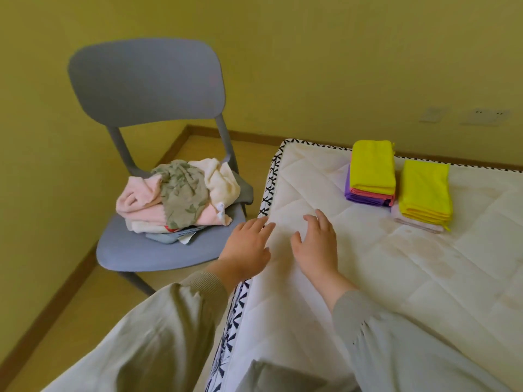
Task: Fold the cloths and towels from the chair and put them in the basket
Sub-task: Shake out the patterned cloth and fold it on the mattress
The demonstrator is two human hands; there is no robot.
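Observation:
A grey chair [133,251] stands at the left with a loose heap on its seat: a pink towel [135,200], a green leaf-print cloth [182,195], a cream towel [219,181] and more cloths underneath. On the white mattress [396,278] lie two folded stacks: yellow over pink and purple cloths [370,172], and a yellow stack [424,193] on a pale cloth. My left hand [246,247] hovers at the mattress's left edge, fingers straight, holding nothing. My right hand [317,244] is spread over the mattress, also holding nothing. No basket is in view.
Yellow walls enclose the corner behind the chair, with a wooden skirting board [169,148] along the floor. The mattress edge has black-and-white patterned trim [268,190]. Wall sockets [485,116] sit at the far right.

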